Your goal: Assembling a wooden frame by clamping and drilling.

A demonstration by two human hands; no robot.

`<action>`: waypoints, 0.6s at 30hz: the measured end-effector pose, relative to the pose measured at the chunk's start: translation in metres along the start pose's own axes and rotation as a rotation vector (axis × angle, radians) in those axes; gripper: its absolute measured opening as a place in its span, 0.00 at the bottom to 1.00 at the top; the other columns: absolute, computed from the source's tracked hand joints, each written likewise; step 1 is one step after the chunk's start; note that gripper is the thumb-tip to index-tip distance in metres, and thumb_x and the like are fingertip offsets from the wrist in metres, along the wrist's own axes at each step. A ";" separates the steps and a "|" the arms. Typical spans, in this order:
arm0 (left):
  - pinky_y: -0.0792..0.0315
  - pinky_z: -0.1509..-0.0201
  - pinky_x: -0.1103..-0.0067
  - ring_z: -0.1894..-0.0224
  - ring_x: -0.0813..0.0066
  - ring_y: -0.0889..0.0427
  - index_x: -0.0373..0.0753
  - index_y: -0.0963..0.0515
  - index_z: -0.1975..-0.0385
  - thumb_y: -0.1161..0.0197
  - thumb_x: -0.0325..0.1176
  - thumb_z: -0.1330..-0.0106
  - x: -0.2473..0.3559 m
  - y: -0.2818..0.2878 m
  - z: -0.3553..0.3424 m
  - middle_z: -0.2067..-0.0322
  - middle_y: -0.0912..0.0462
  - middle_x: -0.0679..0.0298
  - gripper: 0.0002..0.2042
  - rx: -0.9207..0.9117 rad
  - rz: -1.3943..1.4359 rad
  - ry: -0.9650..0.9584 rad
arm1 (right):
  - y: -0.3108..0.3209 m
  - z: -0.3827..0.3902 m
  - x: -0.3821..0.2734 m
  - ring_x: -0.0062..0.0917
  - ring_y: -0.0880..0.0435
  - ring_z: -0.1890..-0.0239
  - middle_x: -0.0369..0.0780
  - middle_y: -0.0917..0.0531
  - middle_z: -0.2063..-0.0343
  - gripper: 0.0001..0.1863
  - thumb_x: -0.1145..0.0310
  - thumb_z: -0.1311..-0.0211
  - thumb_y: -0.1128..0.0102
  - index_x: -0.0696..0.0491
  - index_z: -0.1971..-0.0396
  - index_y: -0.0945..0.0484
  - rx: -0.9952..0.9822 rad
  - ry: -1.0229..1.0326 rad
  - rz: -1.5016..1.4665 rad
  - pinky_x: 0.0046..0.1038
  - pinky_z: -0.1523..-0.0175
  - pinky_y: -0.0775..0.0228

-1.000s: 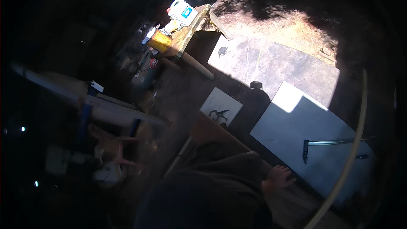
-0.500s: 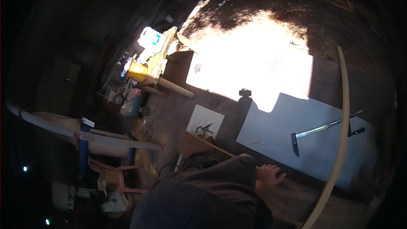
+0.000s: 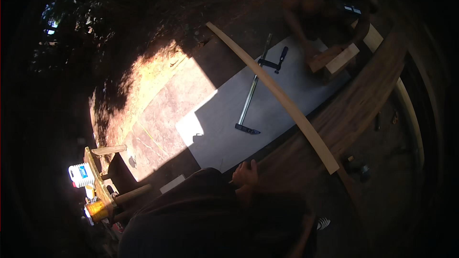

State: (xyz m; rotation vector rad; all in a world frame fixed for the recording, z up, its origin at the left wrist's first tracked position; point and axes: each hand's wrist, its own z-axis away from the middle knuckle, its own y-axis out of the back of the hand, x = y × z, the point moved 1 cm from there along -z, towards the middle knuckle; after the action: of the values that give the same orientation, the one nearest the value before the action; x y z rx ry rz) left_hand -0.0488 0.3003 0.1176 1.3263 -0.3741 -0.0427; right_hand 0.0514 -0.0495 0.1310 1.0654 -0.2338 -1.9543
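My left hand (image 3: 245, 175) rests at the near edge of a brown wooden board (image 3: 361, 100), fingers curled over it. My right hand is not distinguishable; only a dim strip of skin shows low beside my dark clothing. A long pale curved strip of wood (image 3: 282, 95) lies diagonally across the board and a grey sheet (image 3: 220, 143) beyond it. A long steel bar clamp (image 3: 250, 96) with a black screw handle lies on that sheet, left of the strip.
A co-worker (image 3: 301, 14) bends at upper right, hands by wooden blocks (image 3: 343, 58). A wooden stand (image 3: 100, 177) at lower left holds a white jug (image 3: 82, 174) and yellow container (image 3: 97, 210). Sunlit ground (image 3: 158, 81) lies left; more long timber (image 3: 409, 114) is at right.
My view has swung right, bringing the co-worker into sight and shifting the scene leftward and the stand downward. My left hand's fingers, spread earlier, are now more curled at the board's edge.
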 end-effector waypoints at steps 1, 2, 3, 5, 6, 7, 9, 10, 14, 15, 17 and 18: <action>0.24 0.56 0.56 0.62 0.47 0.15 0.38 0.18 0.71 0.44 0.55 0.29 0.000 0.005 0.002 0.67 0.14 0.54 0.24 -0.034 0.007 -0.065 | 0.005 0.029 0.010 0.39 0.16 0.49 0.48 0.16 0.55 0.16 0.68 0.34 0.44 0.57 0.49 0.23 0.078 -0.078 0.038 0.37 0.43 0.26; 0.23 0.54 0.56 0.61 0.47 0.14 0.37 0.19 0.70 0.44 0.53 0.28 0.002 0.007 0.002 0.66 0.14 0.53 0.23 -0.073 0.009 -0.037 | 0.010 0.058 0.019 0.40 0.15 0.48 0.49 0.15 0.54 0.17 0.69 0.34 0.44 0.58 0.47 0.22 0.157 -0.161 0.077 0.37 0.42 0.25; 0.22 0.52 0.56 0.59 0.47 0.14 0.37 0.19 0.70 0.45 0.52 0.26 0.004 0.008 0.003 0.65 0.14 0.52 0.22 -0.105 0.008 0.000 | 0.013 0.083 0.024 0.41 0.15 0.48 0.50 0.14 0.53 0.18 0.71 0.34 0.45 0.58 0.46 0.22 0.225 -0.238 0.118 0.37 0.42 0.25; 0.22 0.52 0.56 0.59 0.46 0.14 0.36 0.19 0.69 0.46 0.52 0.26 -0.002 0.005 0.005 0.65 0.14 0.51 0.23 -0.121 0.011 -0.017 | 0.022 0.118 0.011 0.42 0.15 0.46 0.51 0.14 0.51 0.19 0.73 0.33 0.45 0.58 0.44 0.21 0.329 -0.272 0.040 0.38 0.41 0.25; 0.22 0.52 0.55 0.59 0.46 0.14 0.36 0.19 0.68 0.47 0.51 0.25 0.004 0.002 0.015 0.65 0.14 0.51 0.23 -0.155 0.012 -0.019 | 0.036 0.149 0.001 0.41 0.15 0.45 0.50 0.13 0.51 0.20 0.74 0.34 0.46 0.56 0.43 0.20 0.414 -0.269 -0.073 0.38 0.41 0.25; 0.22 0.52 0.55 0.59 0.46 0.14 0.36 0.19 0.68 0.47 0.51 0.25 0.002 0.002 0.018 0.65 0.14 0.51 0.23 -0.173 0.022 -0.042 | 0.037 0.166 0.021 0.41 0.15 0.45 0.50 0.14 0.49 0.20 0.74 0.34 0.46 0.56 0.43 0.20 0.465 -0.247 -0.008 0.39 0.40 0.25; 0.22 0.52 0.56 0.59 0.45 0.14 0.36 0.17 0.66 0.48 0.53 0.25 -0.003 0.002 0.020 0.65 0.13 0.51 0.24 -0.173 0.067 -0.082 | 0.029 0.194 0.060 0.42 0.15 0.44 0.50 0.14 0.48 0.21 0.74 0.35 0.45 0.55 0.42 0.20 0.496 -0.279 0.020 0.39 0.40 0.25; 0.22 0.52 0.56 0.59 0.45 0.14 0.36 0.17 0.66 0.48 0.53 0.25 -0.002 0.006 0.019 0.65 0.13 0.51 0.24 -0.177 0.075 -0.091 | 0.024 0.204 0.068 0.42 0.15 0.43 0.51 0.14 0.48 0.22 0.74 0.36 0.45 0.54 0.42 0.20 0.507 -0.290 0.045 0.39 0.39 0.25; 0.23 0.52 0.56 0.59 0.47 0.13 0.37 0.16 0.64 0.49 0.55 0.25 -0.006 0.009 0.013 0.64 0.13 0.52 0.25 -0.156 0.100 -0.046 | 0.001 0.205 0.087 0.44 0.17 0.42 0.51 0.16 0.46 0.22 0.70 0.38 0.42 0.52 0.43 0.19 0.202 -0.472 0.302 0.40 0.37 0.26; 0.23 0.53 0.56 0.59 0.47 0.13 0.37 0.16 0.65 0.49 0.56 0.25 -0.011 0.008 0.009 0.64 0.13 0.53 0.26 -0.116 0.087 -0.038 | -0.004 0.196 0.075 0.43 0.18 0.40 0.50 0.16 0.45 0.20 0.69 0.36 0.43 0.52 0.44 0.18 0.214 -0.436 0.224 0.40 0.35 0.27; 0.23 0.53 0.56 0.59 0.48 0.13 0.38 0.16 0.66 0.49 0.57 0.26 -0.010 0.006 0.014 0.64 0.12 0.54 0.26 -0.138 0.104 -0.020 | -0.004 0.198 0.099 0.42 0.18 0.40 0.50 0.16 0.45 0.20 0.68 0.35 0.43 0.52 0.44 0.18 0.216 -0.415 0.146 0.39 0.34 0.28; 0.23 0.53 0.56 0.60 0.48 0.13 0.38 0.15 0.67 0.48 0.57 0.26 -0.008 0.004 0.015 0.64 0.12 0.54 0.26 -0.148 0.116 -0.002 | -0.004 0.196 0.117 0.41 0.18 0.39 0.49 0.16 0.45 0.20 0.68 0.34 0.44 0.53 0.44 0.19 0.211 -0.385 0.062 0.38 0.34 0.28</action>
State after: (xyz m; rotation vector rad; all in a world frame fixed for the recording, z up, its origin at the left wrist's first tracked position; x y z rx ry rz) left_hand -0.0612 0.2893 0.1228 1.1564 -0.4408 0.0252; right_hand -0.1285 -0.1807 0.1806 0.7903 -0.6878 -2.0996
